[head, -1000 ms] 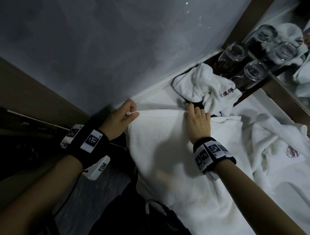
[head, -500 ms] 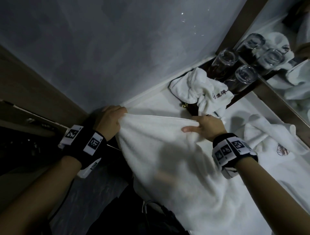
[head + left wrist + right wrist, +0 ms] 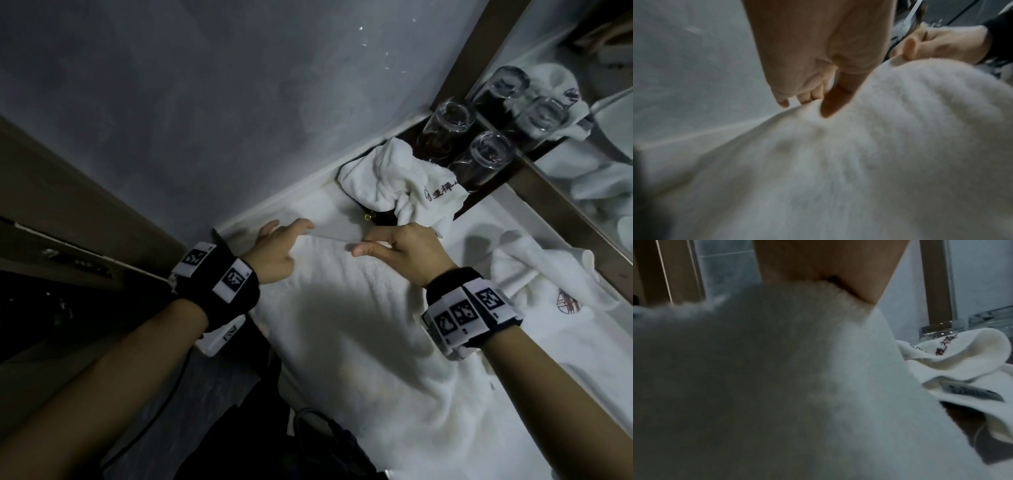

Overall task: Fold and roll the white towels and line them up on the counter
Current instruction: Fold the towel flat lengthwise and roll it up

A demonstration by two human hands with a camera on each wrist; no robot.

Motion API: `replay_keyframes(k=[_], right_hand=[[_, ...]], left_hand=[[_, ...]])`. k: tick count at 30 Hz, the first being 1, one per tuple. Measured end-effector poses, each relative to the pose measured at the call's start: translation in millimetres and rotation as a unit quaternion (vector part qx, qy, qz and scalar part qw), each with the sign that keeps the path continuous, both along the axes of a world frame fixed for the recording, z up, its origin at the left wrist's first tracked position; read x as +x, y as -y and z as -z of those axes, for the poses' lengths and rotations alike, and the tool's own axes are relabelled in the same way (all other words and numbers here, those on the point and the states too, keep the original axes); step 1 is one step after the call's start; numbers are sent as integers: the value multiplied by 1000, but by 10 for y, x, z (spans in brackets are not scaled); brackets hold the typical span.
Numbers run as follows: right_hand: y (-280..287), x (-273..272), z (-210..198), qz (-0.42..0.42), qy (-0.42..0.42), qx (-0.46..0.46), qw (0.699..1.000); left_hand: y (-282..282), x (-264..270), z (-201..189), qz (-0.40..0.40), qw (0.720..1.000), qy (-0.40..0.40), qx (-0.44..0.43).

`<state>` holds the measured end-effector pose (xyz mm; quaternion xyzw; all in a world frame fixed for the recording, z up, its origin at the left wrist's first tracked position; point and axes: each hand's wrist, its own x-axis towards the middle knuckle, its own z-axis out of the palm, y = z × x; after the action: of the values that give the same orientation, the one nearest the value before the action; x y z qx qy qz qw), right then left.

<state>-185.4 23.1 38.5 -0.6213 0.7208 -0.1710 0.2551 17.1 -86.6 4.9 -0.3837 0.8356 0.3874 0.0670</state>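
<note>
A large white towel (image 3: 342, 325) lies spread over the white counter (image 3: 298, 205) and hangs off its near edge. My left hand (image 3: 301, 228) pinches the towel's far edge between thumb and fingers; the left wrist view shows that pinch (image 3: 813, 105) on the fluffy towel (image 3: 859, 162). My right hand (image 3: 363, 245) grips the same edge a little to the right, thumb pointing left. In the right wrist view the towel (image 3: 777, 369) fills the frame beneath my palm (image 3: 828, 259), and the fingertips are hidden.
A crumpled white towel with a printed logo (image 3: 394, 181) sits on a dark tray at the back. Upturned glasses (image 3: 486, 154) stand behind it by a mirror. Another loose towel with a red logo (image 3: 548, 291) lies at the right. A grey wall (image 3: 239, 102) borders the counter.
My right hand went from lying flat on the towel to gripping its far edge. Both hands have come closer together along that edge.
</note>
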Motion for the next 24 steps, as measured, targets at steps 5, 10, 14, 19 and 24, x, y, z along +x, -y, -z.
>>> replay_keyframes(k=[5,10,14,19,24], right_hand=[[-37,-7,-35,-9,-37,-39,999],[-107,-193,-58,-8,10,20,1000],[-180,-364,-2,-36,-99,202,974],[-325,-686,0,54,-25,208,976],[-344,-717,-14,105,100,52,988]], left_hand=[[-198,-439,-194,121,987,-96,49],[-295,-484,-120,122,976,-181,-7],[-255,-357,-72,109,973,-197,-46],[-176,-192,-37,29,974,-215,-58],[-140,-201,64,8,985,-163,-47]])
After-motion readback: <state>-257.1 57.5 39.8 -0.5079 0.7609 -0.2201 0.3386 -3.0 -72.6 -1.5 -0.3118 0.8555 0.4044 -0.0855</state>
